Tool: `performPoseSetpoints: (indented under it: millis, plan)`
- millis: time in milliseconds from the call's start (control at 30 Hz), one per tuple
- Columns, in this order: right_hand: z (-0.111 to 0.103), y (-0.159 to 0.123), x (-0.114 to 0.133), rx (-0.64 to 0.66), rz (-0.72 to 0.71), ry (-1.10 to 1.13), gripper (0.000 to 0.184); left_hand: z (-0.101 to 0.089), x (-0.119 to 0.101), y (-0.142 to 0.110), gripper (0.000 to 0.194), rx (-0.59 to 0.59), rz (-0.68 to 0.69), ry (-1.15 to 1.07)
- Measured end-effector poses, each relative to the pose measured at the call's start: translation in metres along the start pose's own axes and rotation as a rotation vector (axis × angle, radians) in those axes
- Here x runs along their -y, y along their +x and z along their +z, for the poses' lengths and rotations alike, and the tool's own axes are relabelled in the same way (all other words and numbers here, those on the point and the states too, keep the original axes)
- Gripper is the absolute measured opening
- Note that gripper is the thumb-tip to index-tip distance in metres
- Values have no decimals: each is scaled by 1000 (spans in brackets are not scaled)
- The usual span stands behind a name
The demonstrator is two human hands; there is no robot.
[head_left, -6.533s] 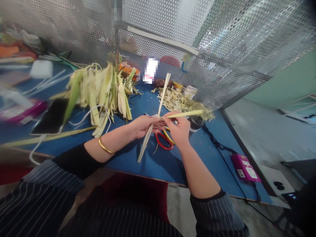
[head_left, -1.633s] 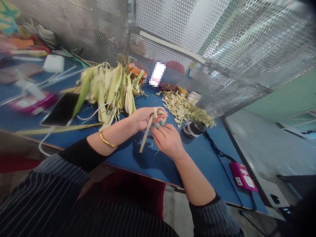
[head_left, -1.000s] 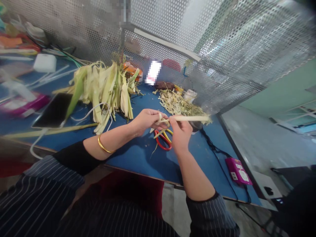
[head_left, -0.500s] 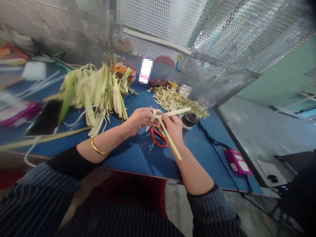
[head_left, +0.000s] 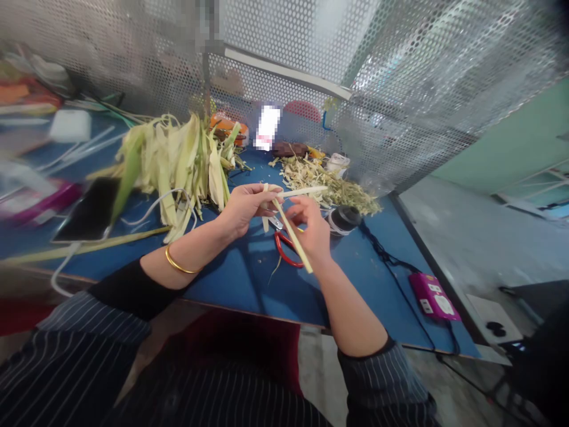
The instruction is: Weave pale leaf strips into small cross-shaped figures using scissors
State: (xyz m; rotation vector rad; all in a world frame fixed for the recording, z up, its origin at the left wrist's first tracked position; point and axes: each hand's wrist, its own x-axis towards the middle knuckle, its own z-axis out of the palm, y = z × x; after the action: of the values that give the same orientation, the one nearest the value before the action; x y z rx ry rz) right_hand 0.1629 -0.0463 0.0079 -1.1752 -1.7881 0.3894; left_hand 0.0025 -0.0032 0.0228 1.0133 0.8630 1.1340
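Biggest thing here is the perforated metal panel [head_left: 293, 29] standing behind the husk bundle. Then there's the blue table [head_left: 249, 290] that the husk bundle [head_left: 171, 163] is lying on, all long, pale yellow-green leaves. I'll place everything off that bundle.

Off to its right, well apart, is a loose heap of shreds [head_left: 313, 181].

Hands next. The left hand [head_left: 246, 209] is on the near right side of the bundle, thumb and fingers pinched tight on some pale strips [head_left: 293, 234]. One strip sticks out to the right, away from the bundle, another slants down toward the wearer, and a short tail hangs under the fingers. The right hand [head_left: 313, 228] is farther right of the bundle, fingers half curled and apart, not gripping that I can see. The slanting strip crosses in front of it, but can't tell if it's actually touching.

Dark phone [head_left: 89, 210] sits on the near left of the bundle with a white cable plugged in. Purple box [head_left: 434, 296] is way over to the right of the bundle, near the table edge. Black-lidded jar [head_left: 344, 219] is on the right too, closer in, and the red-handled scissors [head_left: 279, 248] lie between bundle and jar, partly under the hands.

As for labels: the purple box has white patches and the jar has a pale band, but any print is too small and blurry to read. The bright screen [head_left: 267, 127] just right of the bundle's far end is blocked out in coarse squares.
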Motion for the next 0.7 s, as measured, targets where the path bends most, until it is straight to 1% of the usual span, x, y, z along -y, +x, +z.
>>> performPoseSetpoints:
  millis: [67, 100, 133, 167, 200, 233, 267, 300, 367, 433, 467, 533, 600, 633, 700]
  plan:
    - [-3, 0, 2, 30, -255, -224, 25, -1, -2, 0, 25, 13, -5, 51]
    - [-4, 0, 3, 24, -346, -291, 21, -1, -3, -1, 24, 36, -6, 88]
    - [-5, 0, 4, -5, -404, -321, 18, 0, -4, -2, 22, 66, -8, 131]
    - [-6, 0, 5, -55, -424, -315, 15, 1, -6, -4, 20, 107, -10, 178]
    - [-7, 1, 6, -116, -407, -280, 13, 2, -8, -6, 17, 159, -16, 223]
    - [-9, 2, 7, -174, -362, -226, 11, 3, -10, -9, 14, 221, -30, 260]
    - [-10, 2, 8, -204, -299, -157, 10, 4, -13, -11, 12, 289, -50, 287]
    - [-11, 4, 10, -198, -224, -76, 9, 5, -15, -13, 11, 353, -74, 305]
    - [-13, 6, 11, -104, -44, 98, 12, 6, -18, -16, 11, 442, -121, 320]
    - [-14, 8, 11, -8, 125, 217, 17, 5, -19, -16, 11, 468, -153, 318]
    - [-13, 8, 10, 13, 187, 237, 19, 5, -19, -16, 11, 475, -162, 313]
    - [-12, 9, 6, 4, 242, 203, 24, 3, -17, -13, 12, 503, -179, 299]
    - [-10, 10, 1, -4, 235, 124, 27, 1, -15, -12, 12, 532, -185, 306]
    - [-10, 10, -1, 2, 226, 81, 28, 1, -14, -11, 13, 533, -179, 322]
    - [-8, 11, -4, 31, 204, 4, 29, 3, -12, -12, 12, 492, -147, 369]
